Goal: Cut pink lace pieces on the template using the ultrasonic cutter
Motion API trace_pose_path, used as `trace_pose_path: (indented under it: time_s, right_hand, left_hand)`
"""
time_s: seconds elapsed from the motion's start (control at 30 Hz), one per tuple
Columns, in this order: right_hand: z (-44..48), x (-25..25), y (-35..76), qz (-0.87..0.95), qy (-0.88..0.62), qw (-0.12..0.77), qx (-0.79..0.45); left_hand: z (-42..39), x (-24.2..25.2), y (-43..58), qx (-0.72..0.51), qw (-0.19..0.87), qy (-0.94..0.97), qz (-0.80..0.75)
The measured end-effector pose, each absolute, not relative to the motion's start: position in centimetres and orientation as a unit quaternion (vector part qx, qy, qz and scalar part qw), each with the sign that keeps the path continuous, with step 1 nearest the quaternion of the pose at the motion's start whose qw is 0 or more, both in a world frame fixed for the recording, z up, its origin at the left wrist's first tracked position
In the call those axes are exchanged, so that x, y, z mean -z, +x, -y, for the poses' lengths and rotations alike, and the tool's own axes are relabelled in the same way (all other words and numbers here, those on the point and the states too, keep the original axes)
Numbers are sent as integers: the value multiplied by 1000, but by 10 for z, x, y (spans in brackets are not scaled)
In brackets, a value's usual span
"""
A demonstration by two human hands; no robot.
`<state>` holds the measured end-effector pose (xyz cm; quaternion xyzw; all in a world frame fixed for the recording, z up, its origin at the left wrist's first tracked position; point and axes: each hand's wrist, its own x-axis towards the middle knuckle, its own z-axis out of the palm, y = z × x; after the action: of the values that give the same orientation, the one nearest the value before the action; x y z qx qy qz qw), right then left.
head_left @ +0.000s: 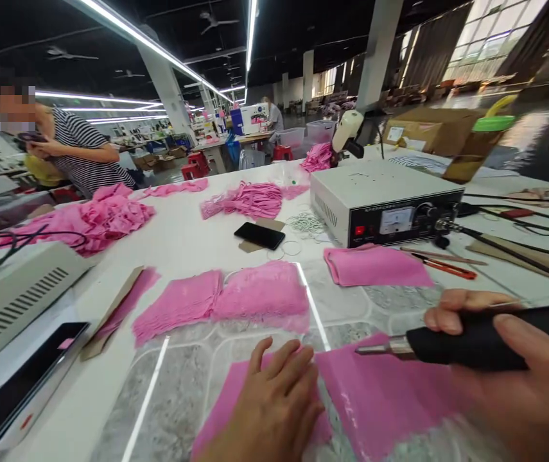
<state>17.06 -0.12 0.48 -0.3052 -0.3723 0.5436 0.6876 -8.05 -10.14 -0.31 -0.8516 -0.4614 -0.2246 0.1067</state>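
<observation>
My right hand (pixel 529 378) is closed around a black-handled tool (pixel 471 337) with a narrow metal tip. That tip points left, over the upper edge of a pink fabric piece (pixel 390 391); I cannot tell if it touches. Lying flat with fingers stretched out, my left hand (pixel 278 398) presses on a second pink piece (pixel 221 401) just left of the first. Both pieces rest on a grey marble-patterned mat (pixel 158 398). Beyond my hands are two stacks of pink pieces, a left one (pixel 182 298) and a right one (pixel 264 292). Folded pink cloth (pixel 375 266) lies farther right.
A metal control box (pixel 384 186) with a dial stands behind, its cable (pixel 505 247) running right. Nearby are a phone (pixel 259 235), an orange cutter (pixel 447 268) and a drink bottle (pixel 479 147). A vented box (pixel 24 295) sits left. A person (pixel 86 151) stands across the table.
</observation>
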Motion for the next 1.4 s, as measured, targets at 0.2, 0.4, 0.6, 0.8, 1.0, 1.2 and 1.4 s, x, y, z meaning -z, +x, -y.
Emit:
trace_pose_path:
  time_s: [0.2,0.4,0.6,0.8,1.0,1.2,1.4]
  right_hand:
    - [4,-14,154,353,-284,695,-558]
    - [5,-14,153,380,-277,694,-545]
    - [7,-13,148,403,-270,689,-538]
    - [5,-10,146,439,-251,683,-527]
    - [-2,-11,150,420,-246,698,-524]
    - [-10,-20,171,358,-294,759,-458]
    - [-6,-9,166,392,-270,736,-481]
  left_hand:
    - [92,5,-76,223,150,-869,416]
    - [91,14,-76,234,151,-864,420]
    - [90,10,-77,231,158,-868,409]
    - [88,11,-78,227,171,-870,403]
    - [85,12,-80,221,175,-874,395]
    - [86,13,-83,229,177,-873,392]
    - [86,14,-86,218,187,-874,391]
